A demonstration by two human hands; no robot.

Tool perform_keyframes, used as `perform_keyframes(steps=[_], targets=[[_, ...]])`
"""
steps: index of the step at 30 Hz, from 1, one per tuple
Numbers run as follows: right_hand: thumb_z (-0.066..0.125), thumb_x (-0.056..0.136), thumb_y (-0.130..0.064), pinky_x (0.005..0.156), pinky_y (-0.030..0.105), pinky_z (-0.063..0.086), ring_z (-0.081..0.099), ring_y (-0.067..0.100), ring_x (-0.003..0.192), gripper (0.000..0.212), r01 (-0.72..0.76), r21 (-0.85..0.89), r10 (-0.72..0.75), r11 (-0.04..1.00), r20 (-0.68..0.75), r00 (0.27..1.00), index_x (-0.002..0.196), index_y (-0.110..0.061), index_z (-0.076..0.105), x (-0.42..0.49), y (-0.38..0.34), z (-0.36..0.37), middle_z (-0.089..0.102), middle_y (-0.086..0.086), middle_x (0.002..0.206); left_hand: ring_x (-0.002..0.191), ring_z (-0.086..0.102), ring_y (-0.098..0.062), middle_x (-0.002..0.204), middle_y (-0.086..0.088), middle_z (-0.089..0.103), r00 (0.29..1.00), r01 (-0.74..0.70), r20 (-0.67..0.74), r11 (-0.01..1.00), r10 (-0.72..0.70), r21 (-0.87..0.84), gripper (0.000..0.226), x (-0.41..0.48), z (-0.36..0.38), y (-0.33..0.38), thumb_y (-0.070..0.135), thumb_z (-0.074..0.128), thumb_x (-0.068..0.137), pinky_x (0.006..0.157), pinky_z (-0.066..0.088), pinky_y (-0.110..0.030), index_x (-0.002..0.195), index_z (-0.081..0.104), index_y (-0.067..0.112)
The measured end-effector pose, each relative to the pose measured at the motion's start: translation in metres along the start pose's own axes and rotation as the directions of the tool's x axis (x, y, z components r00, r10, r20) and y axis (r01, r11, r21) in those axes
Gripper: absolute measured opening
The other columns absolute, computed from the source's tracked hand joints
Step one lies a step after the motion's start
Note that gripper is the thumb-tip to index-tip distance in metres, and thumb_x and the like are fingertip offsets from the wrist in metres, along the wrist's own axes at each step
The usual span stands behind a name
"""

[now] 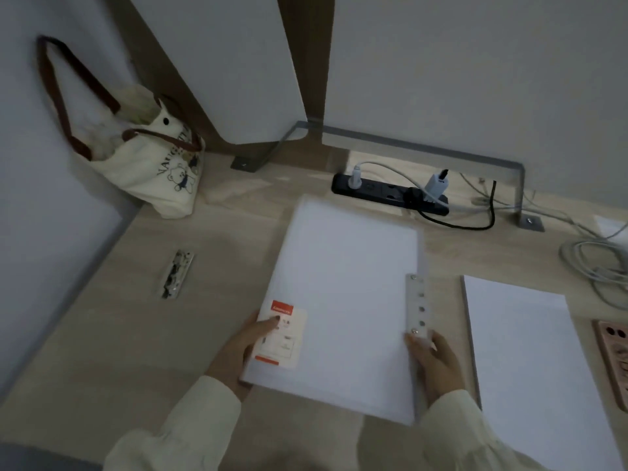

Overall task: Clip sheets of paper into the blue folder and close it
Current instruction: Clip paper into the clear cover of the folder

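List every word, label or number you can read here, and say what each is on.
"NAUG": on the tote bag, printed above a bear drawing; the letters after it are creased and unclear.
Sticker on the folder: white lettering on its red band and small print below, all too blurred to read.
Nothing else shows readable text.
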State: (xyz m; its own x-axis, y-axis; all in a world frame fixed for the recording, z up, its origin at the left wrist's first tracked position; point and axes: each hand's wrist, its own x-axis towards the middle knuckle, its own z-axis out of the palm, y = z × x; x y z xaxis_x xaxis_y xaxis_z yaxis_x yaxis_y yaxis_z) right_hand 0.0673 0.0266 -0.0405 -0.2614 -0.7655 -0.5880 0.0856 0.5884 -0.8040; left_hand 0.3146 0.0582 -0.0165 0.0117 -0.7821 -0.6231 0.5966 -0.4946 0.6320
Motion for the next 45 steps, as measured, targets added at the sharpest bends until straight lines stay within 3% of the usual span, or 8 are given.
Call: perform_keyframes(steps=[3,9,16,18,21,25,35,45], targets=[[0.055,0.086,-0.003,0.069,0.034,0.045,0.055,0.023,0.072,0.033,0.001,0.109,-0.004,0.994,0.030,1.000,0.119,-0.003,0.051,-0.015,0.008,0.042,0.063,0.010,0.088,0.067,0.073,-0.021,0.075,-0.010,0.076,0.993,-0.121,-0.024,0.947,0.120,-0.297,0.065,-0.023,-0.033,0.017,0.029,0.094,0.007,0.051,0.058,-0.031,0.066,0.077,0.007],[0.052,0.089,-0.006,0.080,0.042,0.047,0.055,0.025,0.079,0.024,-0.024,0.099,0.006,0.995,0.182,0.983,0.113,-0.006,0.049,-0.061,0.030,0.131,0.059,0.008,0.086,0.080,0.073,-0.014,0.091,0.003,0.077,0.978,-0.204,-0.093,0.941,0.186,-0.270,0.095,-0.067,-0.096,0.021,0.037,0.094,0.014,0.061,0.060,-0.031,0.103,0.064,0.024],[0.036,0.097,-0.024,0.087,0.036,0.045,0.054,0.027,0.096,0.020,0.024,-0.347,0.103,0.938,0.341,0.934,0.104,-0.015,0.053,-0.086,0.054,0.177,0.060,0.009,0.111,0.066,0.071,-0.008,0.074,0.008,0.076,0.930,-0.278,-0.298,0.942,0.215,-0.187,0.027,-0.103,-0.159,0.021,-0.001,0.048,0.088,0.052,0.058,-0.026,0.099,0.059,0.021],[0.034,0.097,-0.033,0.099,0.038,0.039,0.049,0.029,0.118,0.033,0.326,-0.752,-0.006,0.573,0.394,0.919,0.119,-0.015,0.050,-0.076,0.062,0.178,0.051,0.013,0.134,0.062,0.071,-0.008,0.070,0.008,0.075,0.908,-0.314,-0.344,0.932,0.240,-0.179,0.026,-0.120,-0.178,0.020,-0.001,0.047,0.089,0.049,0.057,-0.025,0.096,0.060,0.020],[0.036,0.091,-0.052,0.116,0.035,0.014,0.009,0.028,0.145,0.072,0.541,-0.836,0.016,-0.085,0.542,0.840,0.147,-0.018,0.007,-0.066,0.070,0.182,0.002,0.013,0.157,0.057,0.070,-0.009,0.067,0.007,0.075,0.884,-0.346,-0.397,0.917,0.248,-0.197,0.032,-0.140,-0.200,0.020,-0.003,0.045,0.089,0.048,0.058,-0.027,0.086,0.067,0.020],[0.035,0.086,-0.061,0.116,0.040,0.016,0.004,0.038,0.144,0.089,0.497,-0.787,0.077,-0.364,0.507,0.859,0.146,-0.015,-0.013,-0.062,0.080,0.195,-0.008,0.027,0.153,0.056,0.070,-0.009,0.065,0.007,0.074,0.860,-0.374,-0.446,0.900,0.247,-0.222,0.028,-0.162,-0.217,0.017,-0.003,0.045,0.089,0.046,0.057,-0.026,0.089,0.061,0.019],[0.026,0.094,-0.047,0.099,0.041,0.042,0.043,0.041,0.126,0.072,0.518,-0.689,0.122,-0.507,0.538,0.834,0.147,-0.009,-0.006,-0.055,0.083,0.207,0.037,0.039,0.135,0.061,0.071,-0.011,0.072,0.007,0.076,0.807,-0.455,-0.526,0.851,0.269,-0.263,0.030,-0.196,-0.234,-0.018,-0.002,0.042,0.089,0.049,0.058,-0.029,0.096,0.059,0.022],[0.023,0.095,-0.011,0.085,0.038,0.046,0.063,0.029,0.096,0.066,0.612,-0.727,0.041,-0.312,0.633,0.773,0.144,-0.018,-0.021,-0.074,0.083,0.194,0.063,0.020,0.110,0.073,0.072,-0.009,0.084,0.009,0.076,0.726,-0.593,-0.601,0.748,0.336,-0.298,0.034,-0.231,-0.208,-0.067,-0.001,0.041,0.090,0.057,0.060,-0.029,0.100,0.060,0.025]])
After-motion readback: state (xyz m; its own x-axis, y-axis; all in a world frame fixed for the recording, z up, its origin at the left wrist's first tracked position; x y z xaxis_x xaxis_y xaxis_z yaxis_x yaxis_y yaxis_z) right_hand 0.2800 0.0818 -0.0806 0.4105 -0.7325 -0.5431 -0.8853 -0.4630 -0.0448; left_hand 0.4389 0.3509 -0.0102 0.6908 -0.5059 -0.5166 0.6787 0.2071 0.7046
